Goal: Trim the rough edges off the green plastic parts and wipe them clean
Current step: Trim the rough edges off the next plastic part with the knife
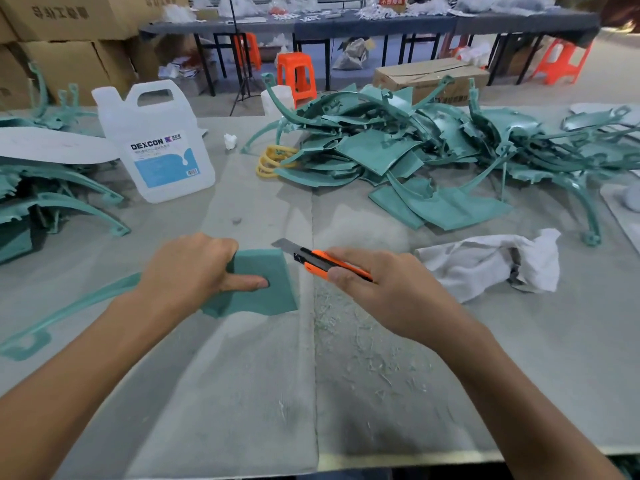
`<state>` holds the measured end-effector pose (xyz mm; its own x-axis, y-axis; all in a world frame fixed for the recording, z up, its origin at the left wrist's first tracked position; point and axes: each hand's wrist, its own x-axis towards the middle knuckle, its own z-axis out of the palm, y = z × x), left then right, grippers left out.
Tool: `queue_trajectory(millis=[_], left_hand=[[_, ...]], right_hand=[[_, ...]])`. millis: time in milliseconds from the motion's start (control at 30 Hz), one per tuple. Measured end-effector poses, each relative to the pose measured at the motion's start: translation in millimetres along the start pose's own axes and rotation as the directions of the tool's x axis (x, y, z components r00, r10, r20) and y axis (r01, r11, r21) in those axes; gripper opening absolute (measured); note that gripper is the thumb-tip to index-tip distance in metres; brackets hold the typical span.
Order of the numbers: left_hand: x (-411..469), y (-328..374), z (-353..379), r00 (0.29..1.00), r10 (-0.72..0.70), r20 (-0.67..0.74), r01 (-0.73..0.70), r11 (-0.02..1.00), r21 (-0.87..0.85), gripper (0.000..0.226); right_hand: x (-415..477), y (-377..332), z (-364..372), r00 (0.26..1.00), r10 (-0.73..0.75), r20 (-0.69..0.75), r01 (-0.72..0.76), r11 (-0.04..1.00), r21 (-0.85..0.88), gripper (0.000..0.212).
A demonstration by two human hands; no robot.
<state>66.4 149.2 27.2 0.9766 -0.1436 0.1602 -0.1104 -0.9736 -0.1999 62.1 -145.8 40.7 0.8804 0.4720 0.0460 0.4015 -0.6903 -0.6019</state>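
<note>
The left hand (pixel 188 268) grips a green part (pixel 266 292) lying near the middle of the table (pixel 242 393), thumb (pixel 246 283) pressed on its top face. The right hand (pixel 377 289) is closed round an orange knife (pixel 329 263) whose bared blade (pixel 284 244) sits just beside the part's far right corner. If the blade skids off that edge it could run toward the thumb, or dig in and gouge the part, since one hand alone steadies the part.
</note>
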Motion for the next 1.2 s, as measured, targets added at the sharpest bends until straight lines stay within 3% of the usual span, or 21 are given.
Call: queue_trajectory(millis=[167,400,600,700,867,1200], left_hand=[[-3.3,1.8,-1.8,0.999,0.015,-0.035,-0.016,1.0,-0.019,0.075],[2.9,1.0,-2.8,1.0,0.01,-0.004,-0.01,1.0,-0.027,0.078],[1.2,-8.8,4.4,0.991,-0.112,0.066,0.121,0.98,-0.158,0.079],[-1.8,-7.6,5.1,0.992,-0.118,0.041,0.124,0.978,-0.167,0.077],[-2.2,-4.7,3.5,0.996,-0.082,0.044,0.086,0.99,-0.115,0.079],[-2.8,-3.3,3.8,0.996,-0.085,0.041,0.089,0.992,-0.087,0.081]], right_hand=[[1.9,13.7,13.3,0.992,0.007,0.127,-0.016,0.997,0.07,0.025],[4.7,25.6,52.6,0.959,0.121,0.255,-0.082,0.984,-0.159,0.026],[-9.1,32.3,52.6,0.974,0.102,0.203,-0.066,0.982,-0.176,0.031],[-3.9,27.1,31.9,0.988,0.103,0.116,-0.097,0.994,-0.057,0.032],[4.8,2.9,4.8,1.0,0.008,-0.009,-0.006,0.987,0.159,0.028],[4.7,-11.1,14.4,1.0,0.007,0.007,-0.008,0.995,0.096,0.03]])
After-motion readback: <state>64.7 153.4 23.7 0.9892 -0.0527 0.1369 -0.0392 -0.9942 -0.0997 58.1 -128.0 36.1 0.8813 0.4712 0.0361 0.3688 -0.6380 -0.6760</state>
